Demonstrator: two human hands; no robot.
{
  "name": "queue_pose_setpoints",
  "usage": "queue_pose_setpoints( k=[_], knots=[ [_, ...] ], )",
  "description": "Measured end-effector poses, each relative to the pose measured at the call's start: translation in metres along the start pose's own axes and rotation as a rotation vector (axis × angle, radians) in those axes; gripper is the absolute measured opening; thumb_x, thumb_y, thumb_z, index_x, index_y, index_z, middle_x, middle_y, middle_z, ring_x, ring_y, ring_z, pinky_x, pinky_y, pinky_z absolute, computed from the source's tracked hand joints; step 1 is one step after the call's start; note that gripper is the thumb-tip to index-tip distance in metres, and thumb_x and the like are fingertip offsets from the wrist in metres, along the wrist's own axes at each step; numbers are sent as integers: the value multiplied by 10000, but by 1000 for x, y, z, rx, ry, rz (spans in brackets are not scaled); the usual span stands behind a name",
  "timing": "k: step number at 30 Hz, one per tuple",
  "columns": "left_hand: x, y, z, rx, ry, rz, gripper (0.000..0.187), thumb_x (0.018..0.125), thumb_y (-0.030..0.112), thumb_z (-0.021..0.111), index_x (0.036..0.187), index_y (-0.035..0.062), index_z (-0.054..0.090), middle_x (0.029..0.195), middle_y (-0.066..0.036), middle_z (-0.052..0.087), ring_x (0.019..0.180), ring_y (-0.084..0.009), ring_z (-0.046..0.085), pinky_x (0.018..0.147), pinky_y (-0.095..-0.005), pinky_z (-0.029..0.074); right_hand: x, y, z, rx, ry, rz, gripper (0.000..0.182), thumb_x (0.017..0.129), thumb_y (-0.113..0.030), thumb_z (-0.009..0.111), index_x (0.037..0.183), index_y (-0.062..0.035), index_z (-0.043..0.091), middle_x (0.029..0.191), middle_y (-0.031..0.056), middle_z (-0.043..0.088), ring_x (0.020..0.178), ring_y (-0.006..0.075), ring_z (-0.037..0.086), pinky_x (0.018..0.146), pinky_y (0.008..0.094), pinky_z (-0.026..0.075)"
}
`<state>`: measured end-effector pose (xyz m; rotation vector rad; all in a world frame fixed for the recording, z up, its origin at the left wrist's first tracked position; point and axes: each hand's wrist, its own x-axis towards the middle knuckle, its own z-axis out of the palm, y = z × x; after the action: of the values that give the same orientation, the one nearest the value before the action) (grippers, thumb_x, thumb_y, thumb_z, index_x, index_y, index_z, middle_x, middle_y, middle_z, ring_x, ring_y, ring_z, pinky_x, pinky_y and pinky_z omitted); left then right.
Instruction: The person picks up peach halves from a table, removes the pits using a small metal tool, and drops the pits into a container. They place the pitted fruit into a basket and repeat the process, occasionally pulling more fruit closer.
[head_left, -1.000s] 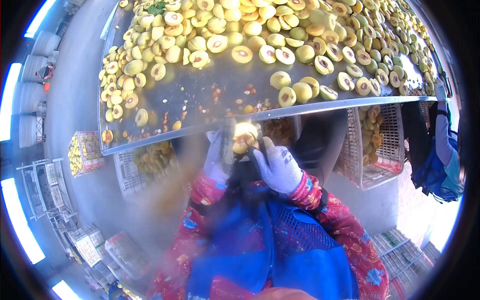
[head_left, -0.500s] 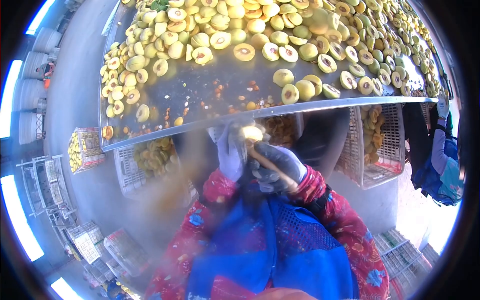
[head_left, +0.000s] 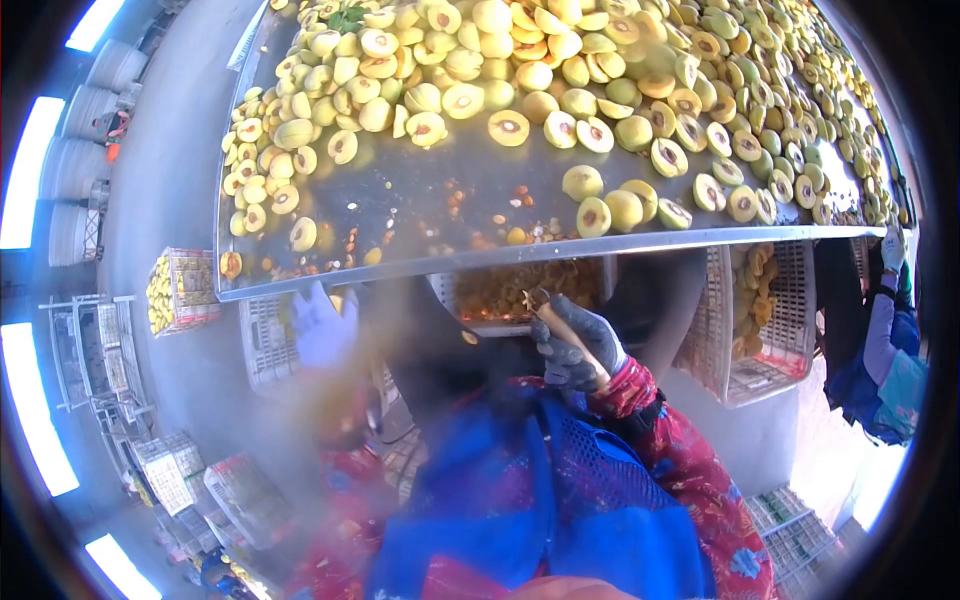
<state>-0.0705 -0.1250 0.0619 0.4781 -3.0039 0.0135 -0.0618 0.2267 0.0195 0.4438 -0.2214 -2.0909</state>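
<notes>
My right hand (head_left: 585,350), in a grey-coated glove, is closed round the wooden handle of a pitting tool (head_left: 582,335), its metal tip pointing up toward the table edge. My left hand (head_left: 325,328), in a pale glove, is away to the left with fingers spread, over a white crate (head_left: 262,345) below the table. A bit of yellow fruit shows right behind its fingers. A small orange-brown piece (head_left: 470,338) hangs in the air between the hands. Halved peaches (head_left: 508,127) with brown centres cover much of the metal table (head_left: 400,190).
Under the table edge (head_left: 560,245), a crate of brownish scraps (head_left: 530,290) stands between my knees. At the right is a crate of fruit halves (head_left: 755,300), and at far left another crate (head_left: 187,285). A co-worker in blue (head_left: 880,370) stands at the right. Loose pits lie near the edge.
My hands, together at a fruit half before, are now apart. The left has swung left and down to the crate; the right has moved slightly right with the tool, and the view has shifted slightly.
</notes>
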Motion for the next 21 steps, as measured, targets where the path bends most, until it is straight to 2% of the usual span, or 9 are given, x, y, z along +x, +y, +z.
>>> queue_pose_setpoints(
  k=[3, 4, 7, 8, 12, 15, 16, 19, 21],
  knots=[
    [79, 43, -24, -107, 21, 35, 493, 890, 375, 580, 1243, 33, 542, 1228, -277, 525, 1090, -420, 548, 940, -462, 433, 5, -5, -5, -135, -17, 32, 497, 994, -451, 404, 1019, 22, 556, 605, 99, 561, 366, 130, 477, 346, 237, 385],
    [108, 64, -18, -125, 76, 138, 482, 891, 343, 574, 1250, 24, 530, 1168, -258, 536, 1088, -428, 521, 935, -474, 420, 6, -2, 9, -85, 215, -16, 487, 985, -444, 447, 997, 32, 549, 663, 111, 578, 400, 127, 482, 340, 235, 382],
    [189, 124, 28, -26, 229, 393, 458, 839, 319, 630, 1232, 93, 565, 1122, -196, 563, 1043, -385, 543, 909, -450, 443, 7, -1, 13, -290, 147, -68, 452, 996, -407, 452, 1023, 36, 538, 637, 96, 552, 408, 135, 492, 309, 228, 362],
    [199, 143, 38, 57, 175, 438, 470, 826, 312, 644, 1239, 106, 556, 1128, -185, 562, 1059, -381, 538, 903, -454, 449, 4, -4, 19, -419, 138, -62, 447, 1000, -413, 444, 980, 18, 558, 631, 70, 543, 472, 124, 513, 373, 227, 387],
    [217, 166, 68, 146, -11, 594, 512, 783, 303, 684, 1217, 85, 523, 1099, -169, 584, 1031, -366, 564, 877, -460, 472, -2, 1, 29, -739, 383, -255, 448, 966, -438, 507, 909, 3, 559, 680, 82, 567, 408, 102, 449, 356, 229, 344],
    [201, 158, 52, -89, -247, 381, 511, 761, 310, 697, 1166, 57, 513, 1019, -166, 617, 957, -352, 599, 853, -448, 491, -1, 5, 39, -904, 429, -300, 383, 971, -392, 515, 907, -18, 562, 659, 54, 545, 417, 93, 433, 393, 227, 354],
    [193, 147, 52, -168, -202, 306, 499, 747, 333, 707, 1108, 44, 520, 950, -153, 633, 917, -311, 626, 850, -408, 499, 2, 7, 44, -968, 452, -323, 361, 980, -366, 502, 906, -18, 562, 654, 43, 530, 465, 95, 454, 430, 238, 369],
    [154, 124, 32, -1191, -804, -26, 413, 804, 285, 702, 1120, 57, 567, 1012, -110, 642, 893, -161, 638, 671, -255, 525, 16, 9, 57, -1259, 472, -444, 290, 986, -284, 489, 913, -11, 558, 642, 37, 502, 557, 126, 510, 505, 278, 412],
    [114, 122, 10, -1486, -881, -11, 391, 835, 238, 680, 1172, 64, 580, 1050, -99, 638, 863, -132, 641, 619, -207, 516, 21, 8, 62, -1583, 443, -564, 228, 963, -220, 517, 930, 3, 548, 639, 73, 506, 546, 176, 537, 507, 318, 439]
  ],
)
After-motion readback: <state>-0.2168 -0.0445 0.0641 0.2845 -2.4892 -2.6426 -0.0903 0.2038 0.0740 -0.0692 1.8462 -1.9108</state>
